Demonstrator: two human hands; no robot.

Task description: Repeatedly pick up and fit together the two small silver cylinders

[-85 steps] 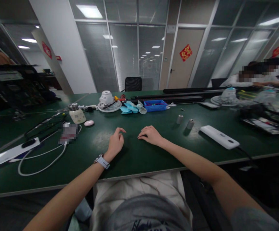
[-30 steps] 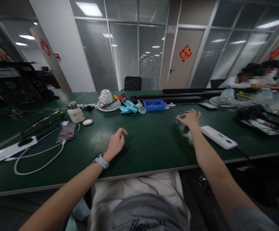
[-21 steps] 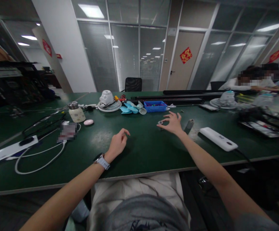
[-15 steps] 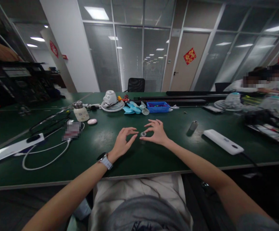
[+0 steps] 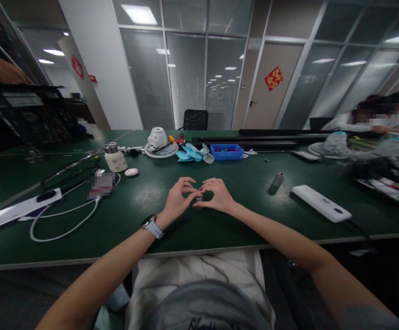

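In front of me, over the green table (image 5: 151, 233), my hands meet fingertip to fingertip. Between them is a small round grey piece (image 5: 199, 198), partly covered by the fingers and too small to name. My right hand (image 5: 219, 195) pinches it between thumb and fingers from the right. From the left, the thumb and forefinger of my left hand (image 5: 179, 198) close on the same piece; a watch (image 5: 152, 226) is on that wrist. A small silver cylinder (image 5: 279, 179) stands upright to the right of my hands.
Behind my hands lie a white fan head (image 5: 158, 138), blue fan blades (image 5: 190, 153) and a blue tray (image 5: 227, 152). At left are a patterned bottle (image 5: 115, 160), a pink oval object (image 5: 131, 172) and white cables. At right lies a white power strip (image 5: 321, 204); people sit farther off.
My left hand has moved right to the small round piece and closed on it. My right hand has shifted slightly left and down with the piece.
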